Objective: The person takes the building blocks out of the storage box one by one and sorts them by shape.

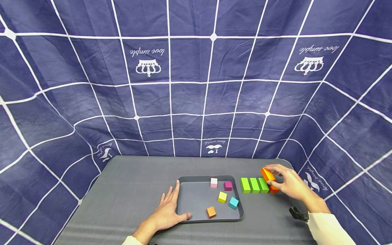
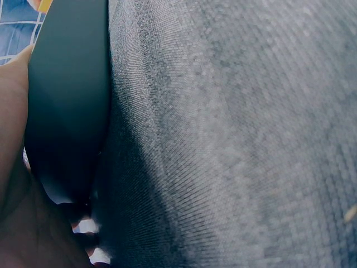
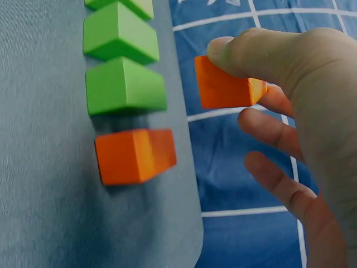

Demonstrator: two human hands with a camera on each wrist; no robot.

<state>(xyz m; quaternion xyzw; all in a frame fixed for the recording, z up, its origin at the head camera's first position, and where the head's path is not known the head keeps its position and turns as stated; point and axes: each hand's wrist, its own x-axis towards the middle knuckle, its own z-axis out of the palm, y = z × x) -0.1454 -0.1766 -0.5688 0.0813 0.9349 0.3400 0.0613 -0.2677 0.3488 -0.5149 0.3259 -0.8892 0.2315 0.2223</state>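
Note:
My right hand (image 1: pixel 289 182) pinches an orange block (image 3: pixel 226 84) between thumb and fingers, raised above a row of blocks. Under it another orange block (image 3: pixel 134 156) lies at the row's right end, partly hidden by the hand in the head view. Three green blocks (image 1: pixel 245 185) lie side by side to its left. At the grey tray's (image 1: pixel 199 220) left end is my left hand (image 1: pixel 165 212), its fingers straight along the side and thumb at the near rim. Close up, the left wrist view has the tray's dark outer wall (image 2: pixel 70 100) beside the palm.
Inside the tray sit small cubes: pink-white (image 1: pixel 213 183), purple (image 1: pixel 228 185), yellow (image 1: pixel 222 197), blue (image 1: pixel 233 203) and orange (image 1: pixel 211 212). The grey table (image 1: pixel 128 183) ends at a blue checked cloth (image 1: pixel 190 98) behind and at both sides.

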